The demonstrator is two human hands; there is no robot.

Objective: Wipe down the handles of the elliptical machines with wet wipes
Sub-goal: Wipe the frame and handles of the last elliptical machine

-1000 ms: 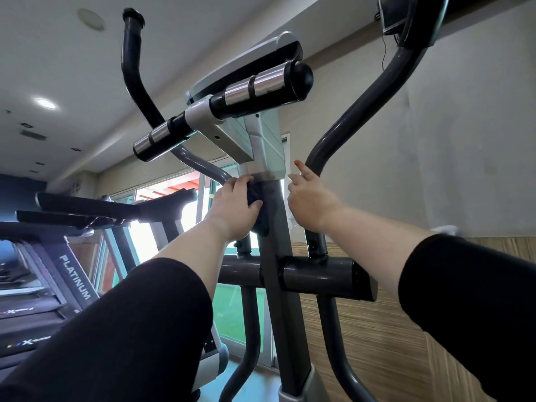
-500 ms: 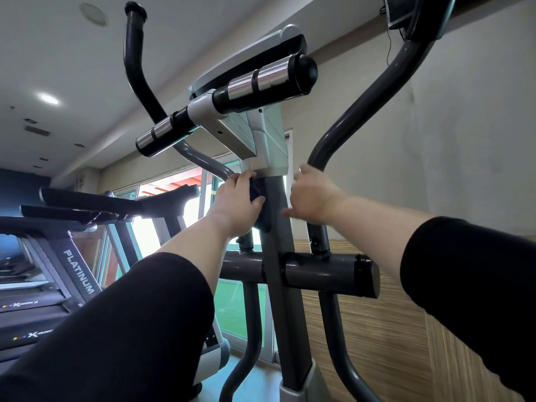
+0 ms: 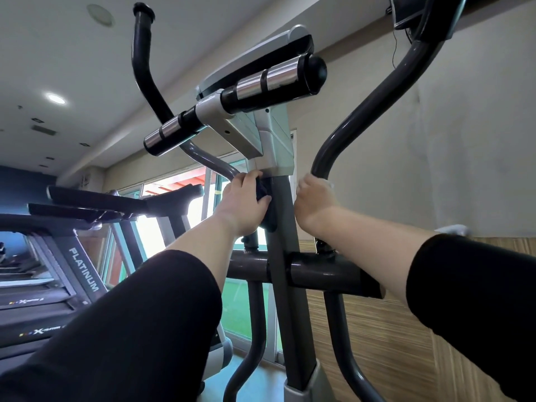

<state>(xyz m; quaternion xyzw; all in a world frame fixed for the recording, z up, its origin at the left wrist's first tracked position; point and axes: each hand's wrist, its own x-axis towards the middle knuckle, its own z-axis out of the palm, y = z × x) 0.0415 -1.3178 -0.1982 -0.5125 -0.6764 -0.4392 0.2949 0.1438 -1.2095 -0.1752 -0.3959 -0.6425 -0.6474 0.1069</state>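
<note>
The elliptical's right swing handle (image 3: 362,111), a dark grey bent tube, rises to the top right. My right hand (image 3: 314,201) is closed around its lower bend, and a bit of white wet wipe (image 3: 329,184) shows under the fingers. My left hand (image 3: 243,204) grips a dark blue object (image 3: 265,192) pressed against the grey centre post (image 3: 287,271), just below where the left swing handle (image 3: 145,76) curves in. Above both hands are the fixed grips with chrome bands (image 3: 269,82). What the dark object is cannot be made out.
A thick crossbar (image 3: 324,274) passes under both forearms. A "PLATINUM" treadmill (image 3: 84,271) stands close on the left, with windows (image 3: 179,198) behind. A plain wall (image 3: 464,140) with wood-grain panelling below lies to the right. Something white (image 3: 451,227) peeks over my right forearm.
My right hand went from spread fingers beside the right swing handle to a closed grip around it. My left hand stayed on the dark object at the post. The view tilted slightly.
</note>
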